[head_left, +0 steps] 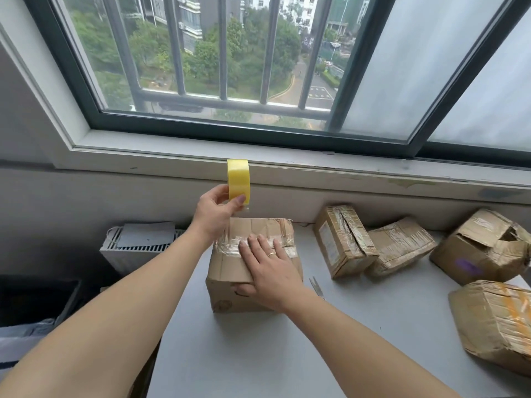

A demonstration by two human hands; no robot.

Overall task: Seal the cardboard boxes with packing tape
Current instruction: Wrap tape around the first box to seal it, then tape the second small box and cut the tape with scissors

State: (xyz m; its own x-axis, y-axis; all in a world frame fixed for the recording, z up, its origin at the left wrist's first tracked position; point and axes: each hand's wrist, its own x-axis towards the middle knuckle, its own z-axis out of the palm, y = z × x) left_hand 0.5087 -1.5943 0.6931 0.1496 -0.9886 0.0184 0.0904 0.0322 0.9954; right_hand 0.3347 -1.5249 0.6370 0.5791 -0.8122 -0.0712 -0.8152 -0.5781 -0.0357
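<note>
1. Forearms (115, 326) enter at the bottom; both hands are at the cardboard box (230, 297) on the grey table (258, 354).
2. Right hand (270, 271) lies flat on the box top, fingers straight, pressing the taped seam (227, 245). It holds nothing.
3. Left hand (217, 209) pinches the yellow tape roll (238, 179), raised above the box's far-left edge, roll standing on edge.
4. Seam runs left-right and the roll is over its left end, so the left hand looks nearer for the pull.
5. Any strip from roll to box is too faint to tell.

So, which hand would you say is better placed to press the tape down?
Right: the right hand lies flat on the taped top of the cardboard box, while the left hand pinches the yellow tape roll above its far edge.
</note>
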